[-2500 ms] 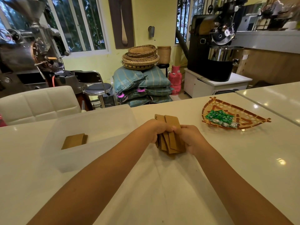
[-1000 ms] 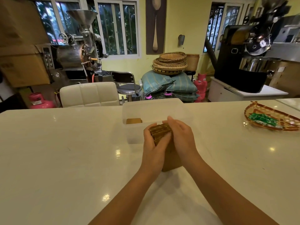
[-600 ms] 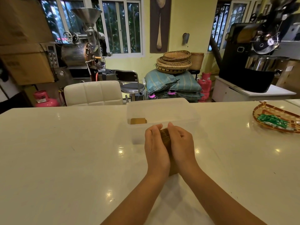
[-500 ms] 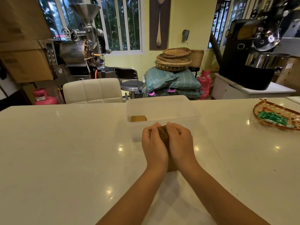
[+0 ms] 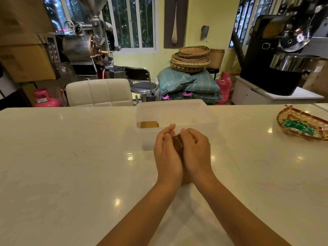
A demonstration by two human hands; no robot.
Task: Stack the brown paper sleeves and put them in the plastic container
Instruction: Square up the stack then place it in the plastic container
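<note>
Had the sleeves pressed edge-up between left hand and right hand, just short of the container; light, slippery, prone to fanning, so I squeezed the flat faces.

- Yellow wall, barred windows showing greenery.
- White padded chair behind the glossy white counter.
- Woven baskets atop teal sacks.

Sleeve stack between both hands, just before the container; woven tray far right.
</note>
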